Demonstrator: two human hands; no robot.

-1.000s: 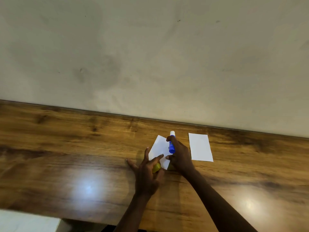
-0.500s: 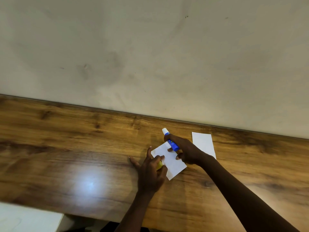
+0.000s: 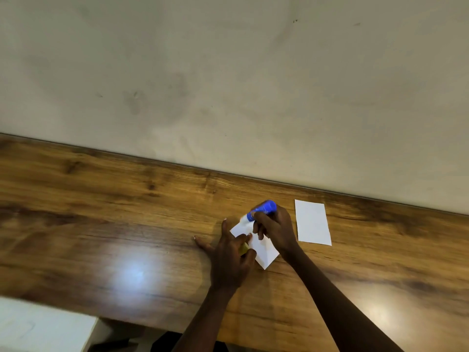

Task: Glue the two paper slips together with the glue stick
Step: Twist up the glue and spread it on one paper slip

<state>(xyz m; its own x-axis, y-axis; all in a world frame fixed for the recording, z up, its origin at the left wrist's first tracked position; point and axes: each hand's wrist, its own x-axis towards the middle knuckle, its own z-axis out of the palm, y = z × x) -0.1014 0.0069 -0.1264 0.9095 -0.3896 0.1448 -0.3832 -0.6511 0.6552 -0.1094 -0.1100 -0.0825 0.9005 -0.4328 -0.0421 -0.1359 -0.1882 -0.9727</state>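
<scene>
A person's right hand [image 3: 275,228] wraps its grip around a blue glue stick [image 3: 261,210], held tilted with its white end [image 3: 244,219] pointing down and left at the far corner of a white paper slip [image 3: 265,252] lying skewed on a wooden tabletop [image 3: 101,224]. Whether the white end actually touches the paper cannot be told through the motion blur. The left hand [image 3: 231,257] rests on the near left part of the same slip, its fingers [image 3: 245,238] spread and pressing the paper flat, while a small yellow object [image 3: 245,248] is tucked under them; what it is cannot be made out. A second white paper slip [image 3: 313,223] lies flat and untouched just to the right of the right hand, near the back edge of the tabletop, apart from the first. A pale, scuffed wall [image 3: 228,85] rises behind the tabletop, and two bright light reflections glare off the wood grain.
</scene>
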